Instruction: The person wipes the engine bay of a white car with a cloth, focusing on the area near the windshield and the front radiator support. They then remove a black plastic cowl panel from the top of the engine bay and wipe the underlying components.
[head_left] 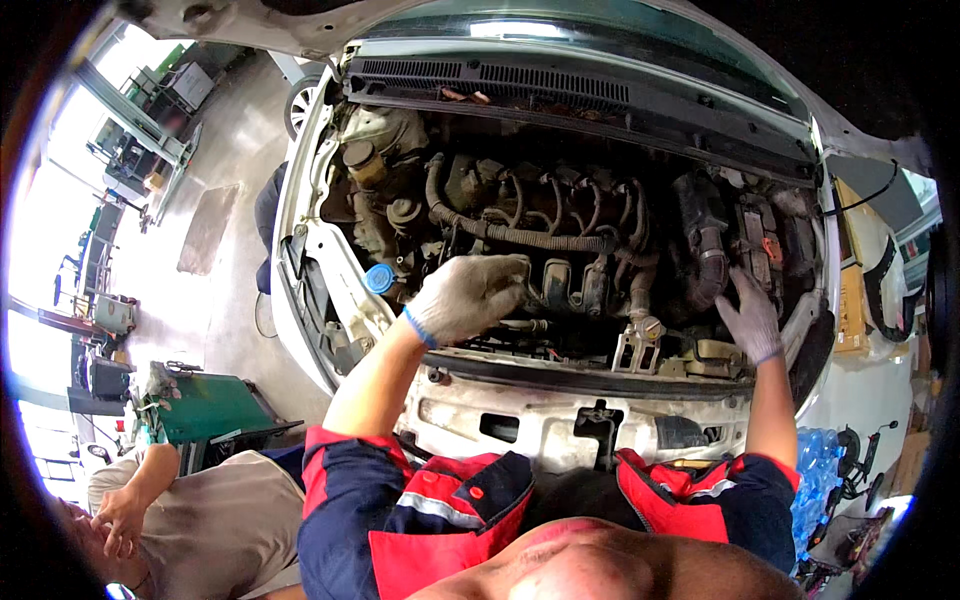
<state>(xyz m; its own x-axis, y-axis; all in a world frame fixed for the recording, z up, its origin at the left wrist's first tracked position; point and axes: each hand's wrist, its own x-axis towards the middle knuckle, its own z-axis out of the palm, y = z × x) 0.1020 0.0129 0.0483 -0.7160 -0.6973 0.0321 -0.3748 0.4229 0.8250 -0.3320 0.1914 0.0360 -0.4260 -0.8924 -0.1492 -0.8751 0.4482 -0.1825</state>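
Observation:
Both my hands wear whitish knit work gloves over the open engine bay of a white car. My left hand is closed, its fingers curled together at the front of the engine, beside the dark manifold pipes; what it grips, if anything, is hidden. A blue cap lies to its left, on the bay's side. Over on the right, my right hand has its fingers apart, close beside a black ribbed air hose and the battery. A corrugated wiring conduit crosses the engine top.
The front crossmember runs between me and the engine. A person in a beige shirt is at lower left, near a green cabinet. Wrapped blue bottles stand at right. The raised hood edge hangs above.

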